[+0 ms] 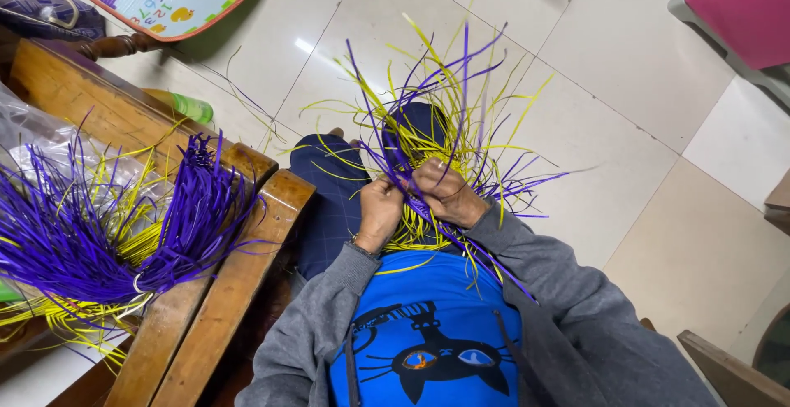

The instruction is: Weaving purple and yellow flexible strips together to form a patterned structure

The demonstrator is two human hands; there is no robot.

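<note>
Pinching the woven strips (428, 156) on my lap, left hand (378, 209) and right hand (444, 193) both closed tight on them. They look light, springy and slick, so I'd grip low by the weave, not the loose ends.

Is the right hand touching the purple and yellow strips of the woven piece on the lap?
Touching. The head view shows the right hand closed over the purple and yellow strips, with strands running between its fingers.
</note>
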